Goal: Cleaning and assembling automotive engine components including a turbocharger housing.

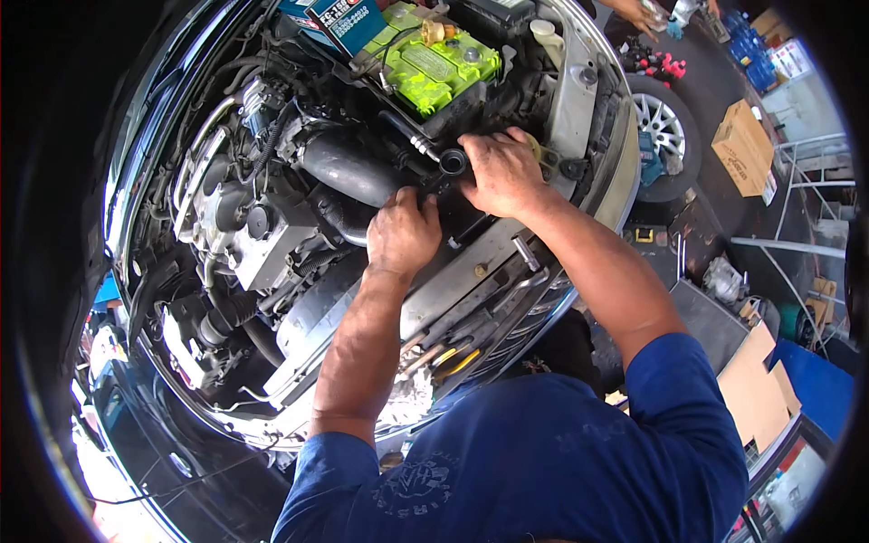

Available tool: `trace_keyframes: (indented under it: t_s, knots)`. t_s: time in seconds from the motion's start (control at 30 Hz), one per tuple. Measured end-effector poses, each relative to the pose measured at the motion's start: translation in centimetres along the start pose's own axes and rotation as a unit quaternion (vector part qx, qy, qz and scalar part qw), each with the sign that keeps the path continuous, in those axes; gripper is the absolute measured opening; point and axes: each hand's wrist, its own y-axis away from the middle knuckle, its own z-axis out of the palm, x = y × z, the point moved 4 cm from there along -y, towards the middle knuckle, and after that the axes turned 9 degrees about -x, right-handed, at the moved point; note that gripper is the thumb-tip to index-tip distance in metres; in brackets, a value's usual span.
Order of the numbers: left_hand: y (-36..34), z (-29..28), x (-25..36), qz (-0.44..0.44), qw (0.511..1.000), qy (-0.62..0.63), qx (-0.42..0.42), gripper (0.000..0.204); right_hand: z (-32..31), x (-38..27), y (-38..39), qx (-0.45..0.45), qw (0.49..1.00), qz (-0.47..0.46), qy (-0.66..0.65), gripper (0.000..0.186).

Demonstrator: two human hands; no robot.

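Note:
I lean over an open engine bay with both hands near its front edge. My right hand (507,174) curls around a black part with a round open mouth (453,163), thumb and forefinger on either side of it. Just to the left, my left hand (403,231) is closed with its knuckles up, beside a thick black hose (348,169). Whatever lies under its fingers is hidden. A yellowish round piece (534,149) shows past my right fingertips. In front of my hands, a metal tool (527,255) rests on the front crossmember (489,262).
A lime-green battery (434,68) with a brass-coloured fitting (436,33) on it sits at the back, beside a blue box (335,25). Yellow-handled tools (457,360) lie at the front edge. At right are a wheel (665,131), a cardboard box (744,147) and another person's hand (634,14).

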Motion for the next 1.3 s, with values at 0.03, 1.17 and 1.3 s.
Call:
trace_keyframes:
  t_s: [0.03, 1.17, 1.3]
  knots:
    - [0.1, 0.0, -0.4, -0.029, 0.999, -0.011, -0.019, 0.027, -0.1, -0.2, -0.2, -0.028, 0.999, -0.023, 0.029, 0.054]
    - [0.8, -3.6, -4.2, 0.053, 0.990, 0.121, -0.049, 0.034, 0.2, -0.7, -1.4, -0.081, 0.994, -0.048, 0.048, 0.043]
    - [9.2, -10.6, -13.2, -0.069, 0.977, 0.137, 0.147, 0.034, 0.6, -0.5, -1.4, -0.079, 0.995, -0.037, 0.047, 0.056]
